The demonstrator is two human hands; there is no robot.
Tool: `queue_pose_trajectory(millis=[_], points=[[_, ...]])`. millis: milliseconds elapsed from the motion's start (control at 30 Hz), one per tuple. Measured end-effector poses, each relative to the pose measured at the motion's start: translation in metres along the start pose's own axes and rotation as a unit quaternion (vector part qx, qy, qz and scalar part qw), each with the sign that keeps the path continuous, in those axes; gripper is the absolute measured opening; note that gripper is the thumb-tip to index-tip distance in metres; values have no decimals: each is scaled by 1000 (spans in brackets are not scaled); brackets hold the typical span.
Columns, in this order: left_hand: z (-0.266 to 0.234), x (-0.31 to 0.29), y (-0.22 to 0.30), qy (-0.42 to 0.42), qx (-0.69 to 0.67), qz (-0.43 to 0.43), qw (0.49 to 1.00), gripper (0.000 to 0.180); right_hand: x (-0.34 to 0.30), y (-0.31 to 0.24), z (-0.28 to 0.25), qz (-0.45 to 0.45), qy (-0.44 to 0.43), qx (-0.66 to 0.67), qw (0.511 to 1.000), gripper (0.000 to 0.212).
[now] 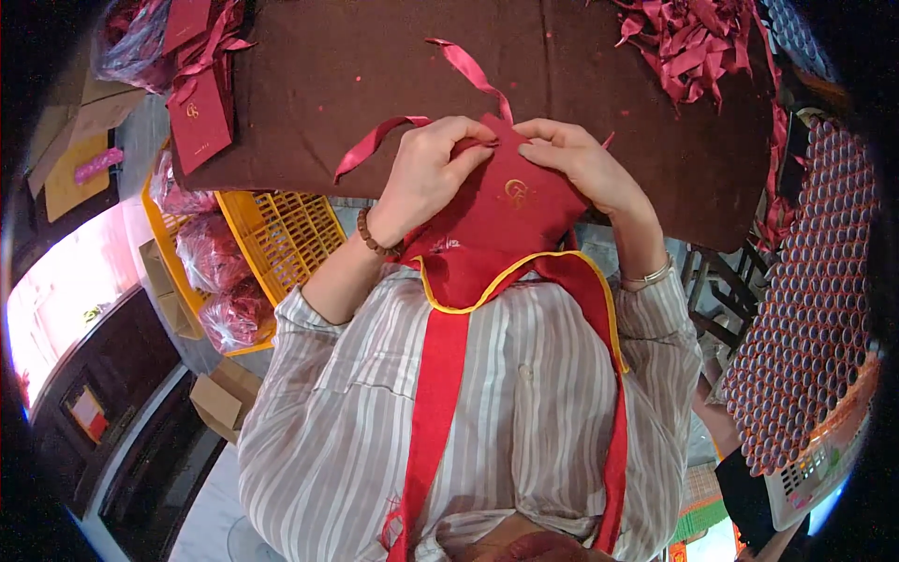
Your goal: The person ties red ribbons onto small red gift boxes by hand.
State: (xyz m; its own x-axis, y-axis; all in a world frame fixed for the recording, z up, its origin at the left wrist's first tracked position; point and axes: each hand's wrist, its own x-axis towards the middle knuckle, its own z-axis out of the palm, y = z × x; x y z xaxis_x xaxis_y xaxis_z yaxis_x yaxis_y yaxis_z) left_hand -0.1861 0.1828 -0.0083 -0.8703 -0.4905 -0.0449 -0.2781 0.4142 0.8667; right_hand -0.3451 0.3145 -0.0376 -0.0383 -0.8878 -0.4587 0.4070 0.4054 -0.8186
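Observation:
My left hand (426,173) and my right hand (588,167) meet at the top of a dark red card or flat paper bag (536,211) with a gold emblem. Thumb and fingers of each hand are pinched together at its upper edge. A pink-red satin ribbon (473,70) runs out from between the hands onto the table, and another ribbon end (379,142) trails beside my left hand. What the fingertips do with the ribbon is partly hidden. The lower part of the red piece lies close against my red apron (487,281) with yellow trim.
A brown-covered table (328,56) spans the front. Similar red pieces (201,122) with ribbons lie at its left, a ribbon heap (688,47) at its right. Yellow crates (281,239) with bagged red items (215,253) stand at left. A patterned sheet (805,300) hangs at right.

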Motion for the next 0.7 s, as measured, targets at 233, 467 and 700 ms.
queue_pose_trajectory(millis=[233,467,700], points=[[5,0,2,30,61,66,995,10,-2,-2,2,-8,-4,14,1000,28],[12,5,5,56,92,133,985,6,-2,-4,4,-11,-12,-13,1000,25],[12,3,9,54,101,110,987,7,-3,-3,2,-21,-19,-25,999,23]])
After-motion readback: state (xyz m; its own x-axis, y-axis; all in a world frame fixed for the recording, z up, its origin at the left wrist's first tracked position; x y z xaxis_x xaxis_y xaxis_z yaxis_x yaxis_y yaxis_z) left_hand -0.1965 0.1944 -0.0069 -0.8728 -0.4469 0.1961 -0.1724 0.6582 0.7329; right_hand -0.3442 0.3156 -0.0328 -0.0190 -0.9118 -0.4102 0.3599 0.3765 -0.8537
